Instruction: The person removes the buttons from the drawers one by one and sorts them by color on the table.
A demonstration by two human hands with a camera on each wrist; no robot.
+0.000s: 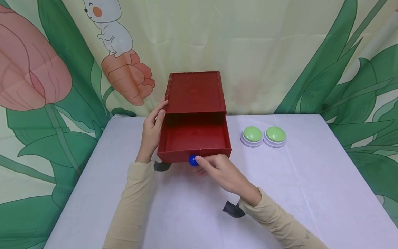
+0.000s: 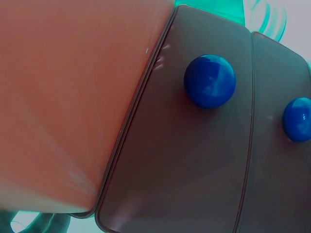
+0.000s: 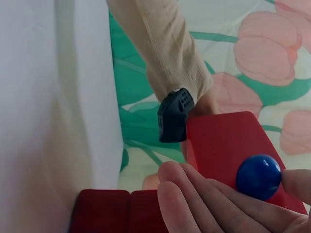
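A red drawer cabinet (image 1: 195,91) stands at the far edge of the white table, its top drawer (image 1: 196,140) pulled out with nothing inside. My left hand (image 1: 150,131) rests along the cabinet's left side, its fingers fairly straight. At the drawer's front, the thumb and fingers of my right hand (image 1: 222,173) pinch the round blue knob (image 3: 257,177). In the left wrist view, two closed drawer fronts each carry a blue knob (image 2: 210,81). Closed red fronts (image 3: 104,211) also show low in the right wrist view, partly hidden by my fingers.
Right of the cabinet, two green push buttons (image 1: 253,134) with white bases sit side by side on the white tablecloth (image 1: 186,214). Behind the table hangs a printed curtain (image 1: 255,62). A black wrist device (image 3: 175,116) is on my left wrist.
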